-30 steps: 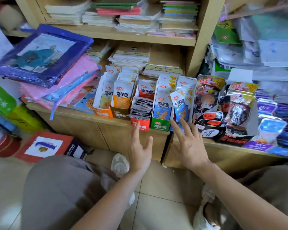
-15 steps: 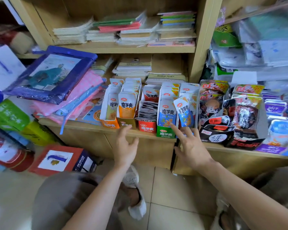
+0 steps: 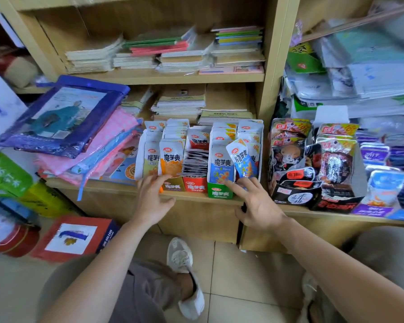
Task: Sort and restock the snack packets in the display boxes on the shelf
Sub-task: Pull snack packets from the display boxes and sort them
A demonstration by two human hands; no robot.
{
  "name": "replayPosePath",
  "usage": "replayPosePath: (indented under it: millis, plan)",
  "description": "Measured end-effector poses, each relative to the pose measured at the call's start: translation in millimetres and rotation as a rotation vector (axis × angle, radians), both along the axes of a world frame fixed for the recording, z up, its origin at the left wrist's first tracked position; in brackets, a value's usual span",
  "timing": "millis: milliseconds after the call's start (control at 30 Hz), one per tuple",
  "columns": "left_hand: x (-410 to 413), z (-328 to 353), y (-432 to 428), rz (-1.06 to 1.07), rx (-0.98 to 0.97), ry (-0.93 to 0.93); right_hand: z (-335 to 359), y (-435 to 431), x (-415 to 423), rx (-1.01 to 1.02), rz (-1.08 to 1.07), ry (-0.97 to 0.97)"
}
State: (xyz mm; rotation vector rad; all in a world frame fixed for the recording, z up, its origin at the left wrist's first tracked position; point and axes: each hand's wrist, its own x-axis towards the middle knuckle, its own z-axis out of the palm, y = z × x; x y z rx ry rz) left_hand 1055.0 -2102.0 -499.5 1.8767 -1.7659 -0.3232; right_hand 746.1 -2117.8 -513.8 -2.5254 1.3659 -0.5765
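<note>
both hands have crept up mid-frame, fingers spread and holding nothing: left hand (image 3: 153,199) at the orange-and-white foil packets (image 3: 171,159), right hand (image 3: 257,206) under the crooked blue-and-white foil snack packet (image 3: 241,159), leaning just right of the green cardboard display box (image 3: 221,192). looks like tidying; next, pinch it and stand it straight.

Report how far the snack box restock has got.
Done: the orange packets and the green box row stand upright and full. In hand: nothing is gripped; the open left hand is at the orange packets' base, and the right hand has its fingertips at a tilted blue packet. Left: straighten that packet and probably refill the red box, whose packets lie slumped and low.
</note>
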Motion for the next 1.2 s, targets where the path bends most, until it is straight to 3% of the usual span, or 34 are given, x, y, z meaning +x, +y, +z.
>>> replayPosePath:
  millis: [167, 300, 367, 533, 667, 733, 867, 967, 1200]
  plan:
    - [-8, 1, 13, 0.055, -0.055, 0.033, 2, 14, 1, -0.026, -0.061, 0.066]
    - [-48, 20, 37, 0.184, -0.405, 0.197, 10, 38, -9, -0.094, -0.144, 0.027]
    - [-68, 28, 44, 0.105, -0.505, 0.217, 13, 52, -23, -0.132, -0.182, -0.039]
    - [-125, 32, 46, -0.288, -0.365, 0.211, 16, 80, -73, -0.218, -0.408, -0.202]
    - [-170, 29, 31, -0.455, -0.221, 0.143, 18, 85, -119, -0.234, -0.771, -0.246]
    - [-189, 29, 18, -0.492, -0.217, 0.045, 17, 86, -138, -0.164, -0.847, -0.256]
    - [-219, 20, -9, -0.471, -0.146, -0.146, 7, 80, -156, 0.017, -0.817, -0.189]
    - [-232, 13, -19, -0.417, -0.117, -0.28, 4, 68, -158, -0.046, -0.765, -0.171]
    - [-232, 13, -23, -0.359, -0.138, -0.173, 5, 65, -159, -0.048, -0.61, -0.233]
